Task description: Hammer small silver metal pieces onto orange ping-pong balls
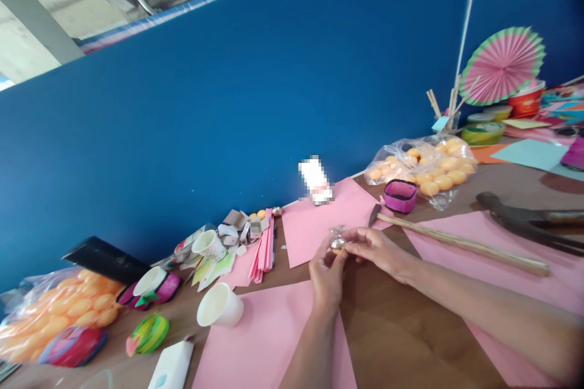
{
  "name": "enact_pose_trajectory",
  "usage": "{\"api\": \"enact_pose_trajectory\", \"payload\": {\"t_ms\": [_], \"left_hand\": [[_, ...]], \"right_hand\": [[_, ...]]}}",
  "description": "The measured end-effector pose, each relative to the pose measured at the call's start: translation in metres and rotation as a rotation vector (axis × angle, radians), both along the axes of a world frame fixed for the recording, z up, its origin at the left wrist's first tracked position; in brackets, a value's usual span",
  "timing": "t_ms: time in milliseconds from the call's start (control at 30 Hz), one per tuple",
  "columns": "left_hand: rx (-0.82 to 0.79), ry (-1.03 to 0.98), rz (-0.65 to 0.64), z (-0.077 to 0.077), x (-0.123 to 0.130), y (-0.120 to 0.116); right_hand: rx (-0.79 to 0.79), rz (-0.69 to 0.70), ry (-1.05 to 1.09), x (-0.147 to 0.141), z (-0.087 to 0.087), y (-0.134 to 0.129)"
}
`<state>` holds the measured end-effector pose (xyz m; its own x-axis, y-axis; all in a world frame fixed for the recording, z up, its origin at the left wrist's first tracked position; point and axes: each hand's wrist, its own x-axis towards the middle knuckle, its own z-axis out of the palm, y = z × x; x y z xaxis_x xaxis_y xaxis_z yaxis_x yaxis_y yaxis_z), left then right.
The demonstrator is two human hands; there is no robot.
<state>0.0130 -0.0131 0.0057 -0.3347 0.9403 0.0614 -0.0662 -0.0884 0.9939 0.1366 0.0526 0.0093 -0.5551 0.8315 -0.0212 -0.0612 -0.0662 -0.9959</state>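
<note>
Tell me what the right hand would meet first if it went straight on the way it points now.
The right hand would likely meet the foil-topped orange ball first, right by its fingers, then the left hand; depth is unclear here.

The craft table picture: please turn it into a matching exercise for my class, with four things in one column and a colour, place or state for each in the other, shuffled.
Column one
1. Pleated fan
2. Large wall panel
3. Long wooden handle
4. Shiny silver piece

Column two
A. At the fingertips of the left hand and the right hand
B. Pink with a green edge
C. Lying across a pink sheet
D. Plain blue

Right pairs: 1-B, 2-D, 3-C, 4-A
</note>
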Motion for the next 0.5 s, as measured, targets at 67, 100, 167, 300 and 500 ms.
{"api": "enact_pose_trajectory", "payload": {"t_ms": [67,100,167,300,500], "left_hand": [[0.014,0.002,0.01,-0.0008,-0.0004,0.0001],[0.022,0.006,0.01,-0.0009,-0.0004,0.0001],[0.035,0.023,0.004,-0.0006,-0.0001,0.0002],[0.07,0.054,0.004,0.0,0.0013,0.0005],[0.079,0.033,-0.012,-0.0038,0.0011,0.0014]], "right_hand": [[-0.005,-0.006,-0.005,-0.0002,0.0004,-0.0005],[-0.007,-0.011,-0.009,-0.0002,0.0008,-0.0009],[-0.007,-0.017,-0.016,-0.0004,0.0019,-0.0018],[0.016,-0.029,-0.026,-0.0013,0.0027,-0.0022],[0.015,-0.04,0.005,-0.0026,-0.0012,0.0011]]}}
